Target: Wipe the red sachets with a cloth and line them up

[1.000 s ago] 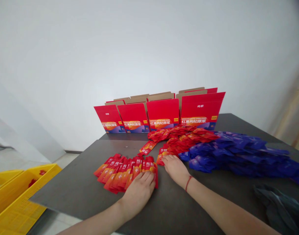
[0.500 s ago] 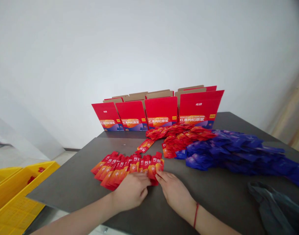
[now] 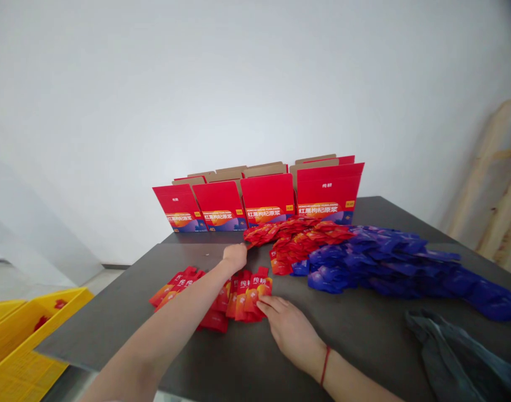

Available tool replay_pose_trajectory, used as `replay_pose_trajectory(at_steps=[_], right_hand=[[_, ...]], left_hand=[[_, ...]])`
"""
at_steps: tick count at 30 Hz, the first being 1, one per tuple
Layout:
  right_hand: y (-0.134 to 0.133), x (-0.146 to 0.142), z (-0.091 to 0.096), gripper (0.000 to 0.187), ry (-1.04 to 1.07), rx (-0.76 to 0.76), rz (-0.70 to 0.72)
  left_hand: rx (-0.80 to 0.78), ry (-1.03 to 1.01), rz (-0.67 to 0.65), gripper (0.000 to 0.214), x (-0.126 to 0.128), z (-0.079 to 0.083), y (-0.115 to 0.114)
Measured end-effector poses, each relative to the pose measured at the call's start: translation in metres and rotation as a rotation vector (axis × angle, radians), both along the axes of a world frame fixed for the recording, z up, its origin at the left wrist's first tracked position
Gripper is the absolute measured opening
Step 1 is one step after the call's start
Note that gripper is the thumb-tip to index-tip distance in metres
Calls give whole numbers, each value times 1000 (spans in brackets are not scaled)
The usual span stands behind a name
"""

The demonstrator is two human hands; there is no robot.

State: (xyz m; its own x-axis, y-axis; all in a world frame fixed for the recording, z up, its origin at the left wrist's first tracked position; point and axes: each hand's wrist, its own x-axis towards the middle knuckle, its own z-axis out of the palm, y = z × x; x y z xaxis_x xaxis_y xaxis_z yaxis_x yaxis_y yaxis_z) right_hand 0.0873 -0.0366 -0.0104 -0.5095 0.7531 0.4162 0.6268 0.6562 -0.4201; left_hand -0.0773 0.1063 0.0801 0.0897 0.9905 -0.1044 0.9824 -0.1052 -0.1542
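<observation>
A fanned row of red sachets (image 3: 249, 291) lies on the dark table (image 3: 364, 329) in front of me. My left hand (image 3: 235, 258) is stretched forward past this row, its fingers curled on a loose red sachet of which only a sliver shows. My right hand (image 3: 286, 329) lies flat on the table. Its spread fingertips touch the right end of the row.
A heap of red sachets (image 3: 305, 237) and a larger heap of blue sachets (image 3: 385, 262) lie beyond. Several open red boxes (image 3: 267, 201) stand along the back edge. A dark cloth (image 3: 452, 352) is at right, a yellow crate (image 3: 24, 335) down left, wooden planks (image 3: 498, 190) at far right.
My left hand has left the near end of the row and reached forward to the loose red sachet. My right hand brought a sachet from the red heap to the row's right end.
</observation>
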Motion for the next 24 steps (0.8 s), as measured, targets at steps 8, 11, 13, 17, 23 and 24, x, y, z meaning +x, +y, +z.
replay_pose_trajectory(at_steps=[8, 11, 13, 17, 23, 24], right_hand=[[22, 10, 3, 53, 144, 7, -244], [25, 12, 0, 60, 112, 4, -248], [26, 14, -1, 59, 71, -5, -258], [24, 11, -3, 56, -5, -28, -318], [20, 7, -5, 67, -64, -92, -206], [19, 10, -5, 68, -73, -104, -164]], left_hand=[[112, -163, -408, 40, -15, 12, -62], [128, -416, -745, 49, -6, -10, -77], [145, -467, -805, 51, -1, -25, -79], [233, -407, -669, 53, 7, -35, -82], [218, -253, -499, 44, 22, -38, -113], [208, -228, -485, 46, 24, -42, -118]])
